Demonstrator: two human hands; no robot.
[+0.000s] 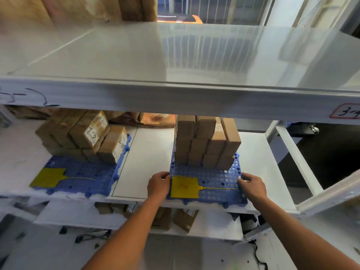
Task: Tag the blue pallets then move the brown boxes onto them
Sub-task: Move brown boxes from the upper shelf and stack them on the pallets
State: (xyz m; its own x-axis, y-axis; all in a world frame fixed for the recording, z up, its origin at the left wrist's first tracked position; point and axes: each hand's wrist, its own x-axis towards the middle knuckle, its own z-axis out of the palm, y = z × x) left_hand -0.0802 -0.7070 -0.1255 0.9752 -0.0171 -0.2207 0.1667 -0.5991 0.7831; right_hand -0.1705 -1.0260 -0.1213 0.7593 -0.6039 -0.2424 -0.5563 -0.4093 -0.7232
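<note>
White metal shelving (148, 152), middle tier, glossy and worn at the front lip; landmark for all places below: the right blue pallet (216, 182), a perforated plastic grid lying flat at the front of that tier. My left hand (158, 185) grips the pallet's left edge, fingers curled over the rim; my right hand (253, 185) grips its right edge in like manner, fingertips on the grid. Yellow tag (184, 187) on the pallet's near left corner, just beside my left hand, its thin yellow tie running right across the holes; a mark is on the tag, too small to read. Brown boxes (206, 141) stacked in several tiers on the pallet's far half, upright and close-packed, reaching nearly to the shelf above. Left of the pallet, across a bare strip of white board: a second blue pallet (85, 176) with its own yellow tag (47, 177) at its near left corner and a lower stack of brown boxes (83, 135) at its back, some bearing white labels with handwritten figures. Above the pallet: the upper shelf (175, 55), a reflective grey-white sheet; handwriting on its front beam, and a red-bordered label (345, 111) up and to the right. Below the pallet: a lower tier holding more cardboard (183, 219). Right of the pallet: the white frame upright (292, 154), then dark floor.
</note>
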